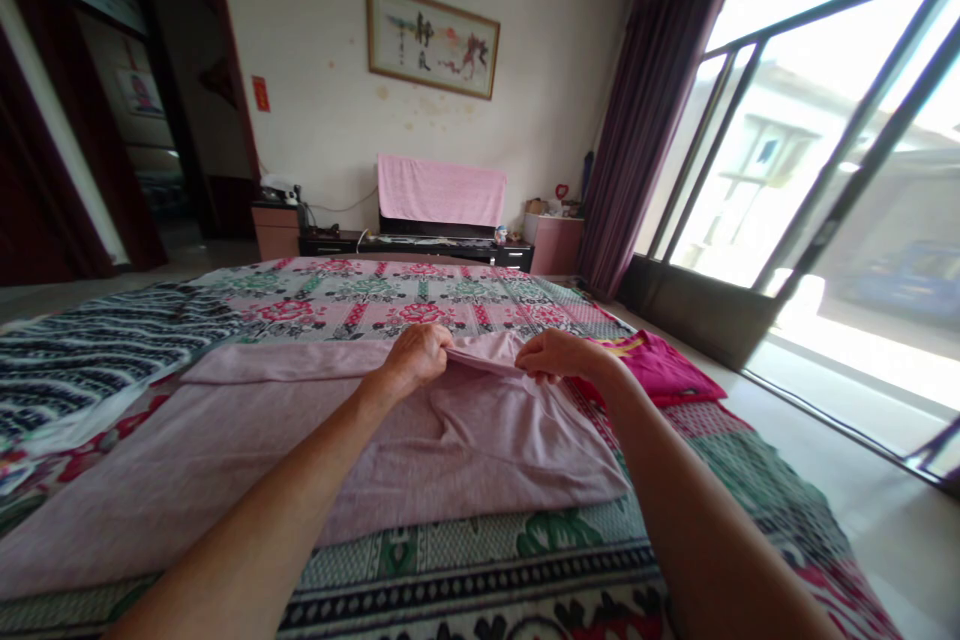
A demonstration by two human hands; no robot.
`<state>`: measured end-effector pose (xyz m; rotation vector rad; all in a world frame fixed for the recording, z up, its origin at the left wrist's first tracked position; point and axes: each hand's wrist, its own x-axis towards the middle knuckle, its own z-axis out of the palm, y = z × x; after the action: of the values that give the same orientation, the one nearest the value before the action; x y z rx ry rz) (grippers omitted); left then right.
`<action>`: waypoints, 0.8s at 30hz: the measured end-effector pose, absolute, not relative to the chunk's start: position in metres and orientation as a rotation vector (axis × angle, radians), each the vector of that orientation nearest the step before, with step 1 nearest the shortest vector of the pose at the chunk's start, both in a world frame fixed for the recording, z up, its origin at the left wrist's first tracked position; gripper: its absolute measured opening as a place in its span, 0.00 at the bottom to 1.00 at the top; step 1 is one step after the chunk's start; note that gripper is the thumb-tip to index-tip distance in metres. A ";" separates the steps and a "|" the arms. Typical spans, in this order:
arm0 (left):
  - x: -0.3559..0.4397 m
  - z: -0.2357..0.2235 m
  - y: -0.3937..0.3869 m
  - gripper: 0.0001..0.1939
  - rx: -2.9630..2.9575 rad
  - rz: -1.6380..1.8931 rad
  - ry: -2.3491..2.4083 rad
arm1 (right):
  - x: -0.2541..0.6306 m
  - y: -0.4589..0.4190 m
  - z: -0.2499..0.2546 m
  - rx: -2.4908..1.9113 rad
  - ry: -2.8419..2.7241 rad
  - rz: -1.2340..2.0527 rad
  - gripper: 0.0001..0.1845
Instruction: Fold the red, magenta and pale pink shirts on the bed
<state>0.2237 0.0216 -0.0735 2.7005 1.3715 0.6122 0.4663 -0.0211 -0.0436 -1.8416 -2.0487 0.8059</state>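
A pale pink garment (300, 450) lies spread across the patterned bed cover, its far edge folded over in a strip on the left. My left hand (420, 357) is closed on the garment's far edge near the middle. A short way to the right, my right hand (559, 357) pinches the same edge, fingertips together. Between the two hands the cloth is slightly lifted and stretched, with creases running down from it. Which part of the garment they hold cannot be made out.
A folded magenta garment (660, 368) lies just right of my right hand. On the left is a black-and-white striped cloth (105, 345). The floral bed cover (420, 295) spreads beneath everything. Beyond it stand a low cabinet (330, 244) and a pink-draped screen (442, 188). Glass doors (795, 150) are at right.
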 end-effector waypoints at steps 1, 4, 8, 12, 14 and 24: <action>0.221 -0.071 0.023 0.18 2.719 0.559 1.313 | 0.465 -0.022 -0.042 -1.836 -2.052 0.819 0.08; 0.215 -0.069 0.024 0.17 2.766 0.355 1.198 | 0.461 -0.024 -0.043 -1.834 -2.092 0.924 0.07; 0.214 -0.072 0.023 0.18 2.755 0.256 1.151 | 0.455 -0.023 -0.053 -1.861 -2.106 1.128 0.04; 0.214 -0.069 0.021 0.19 2.755 0.229 1.195 | 0.451 -0.022 -0.056 -1.792 -2.091 1.217 0.04; 0.212 -0.067 0.021 0.20 2.756 0.243 1.237 | 0.449 -0.023 -0.053 -1.750 -2.104 1.203 0.05; 0.208 -0.063 0.019 0.17 2.663 0.138 1.352 | 0.463 -0.018 -0.057 -1.806 -1.904 0.940 0.10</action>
<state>0.2077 0.0194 -0.0630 2.6627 1.3516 0.1382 0.4627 -0.0178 -0.0569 -1.8057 -1.9040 0.9398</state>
